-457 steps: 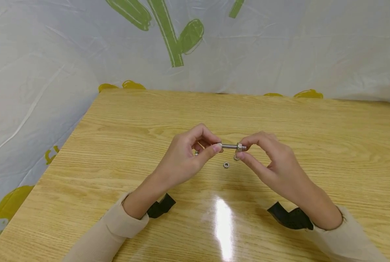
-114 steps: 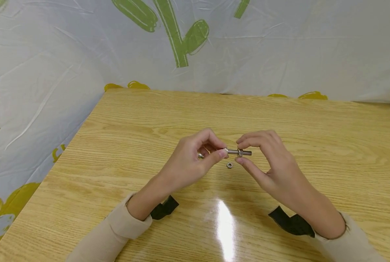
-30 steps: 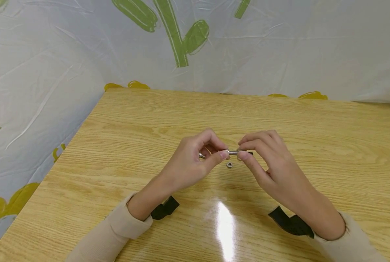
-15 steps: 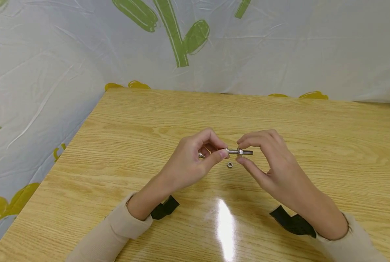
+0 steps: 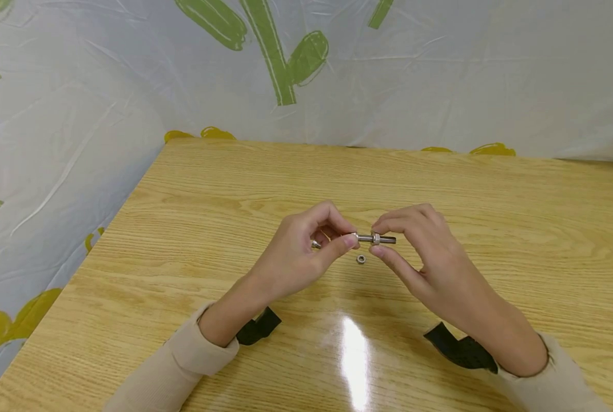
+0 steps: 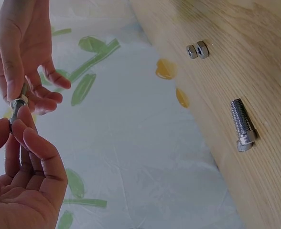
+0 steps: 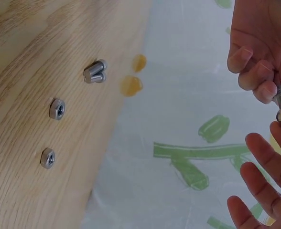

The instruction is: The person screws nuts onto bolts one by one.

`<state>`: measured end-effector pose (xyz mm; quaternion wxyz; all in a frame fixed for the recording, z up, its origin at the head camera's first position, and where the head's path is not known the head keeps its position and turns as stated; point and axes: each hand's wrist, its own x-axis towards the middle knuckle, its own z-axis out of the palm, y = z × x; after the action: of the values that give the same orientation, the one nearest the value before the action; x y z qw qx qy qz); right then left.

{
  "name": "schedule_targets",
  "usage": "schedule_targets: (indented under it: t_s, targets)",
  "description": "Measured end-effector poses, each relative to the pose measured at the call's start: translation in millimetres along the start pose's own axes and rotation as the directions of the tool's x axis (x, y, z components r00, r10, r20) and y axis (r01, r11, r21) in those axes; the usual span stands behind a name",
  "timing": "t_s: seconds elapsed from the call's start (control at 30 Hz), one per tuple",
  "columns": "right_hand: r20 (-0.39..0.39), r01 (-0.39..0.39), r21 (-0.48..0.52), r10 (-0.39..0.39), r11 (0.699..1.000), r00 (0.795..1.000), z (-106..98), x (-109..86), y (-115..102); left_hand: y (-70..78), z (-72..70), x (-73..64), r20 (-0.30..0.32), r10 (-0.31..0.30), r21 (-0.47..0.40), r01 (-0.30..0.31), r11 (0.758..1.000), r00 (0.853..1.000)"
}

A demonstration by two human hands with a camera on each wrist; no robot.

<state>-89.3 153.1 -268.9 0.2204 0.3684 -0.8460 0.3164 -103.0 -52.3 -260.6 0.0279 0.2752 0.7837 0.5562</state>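
Note:
Thumb and index finger of my left hand (image 5: 301, 252) pinch a silver bolt (image 5: 386, 240) by its head end, which the fingertips hide. It lies level above the table, threaded tip to the right. A hex nut (image 5: 375, 239) sits partway along the shaft, and the thumb and index finger of my right hand (image 5: 425, 257) hold it at its edges. The right hand's other fingers are loosely spread in the right wrist view. Two loose nuts show on the table in the wrist views, one nearer nut (image 7: 48, 158) and another nut (image 7: 57, 109).
Two socket-head bolts (image 6: 243, 125) lie side by side on the wooden table (image 5: 234, 183), mostly behind the left hand in the head view. One loose nut (image 5: 361, 259) shows just below the held bolt. A flower-printed sheet (image 5: 414, 74) hangs beyond the table's far edge.
Since the oldest frame, the nut has travelled from near the bolt's tip toward its head, baring more thread. My right fingers closed over the nut a second ago and have since spread slightly.

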Motion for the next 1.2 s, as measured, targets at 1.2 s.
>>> schedule_targets:
  t_s: [1.2]
  targets:
    - [0.045, -0.068, -0.001, 0.068, 0.998, 0.997, 1.0, -3.6, 1.0, 0.8, 1.7, 0.3, 0.013, 0.009, -0.013, -0.009, 1.0, 1.0]
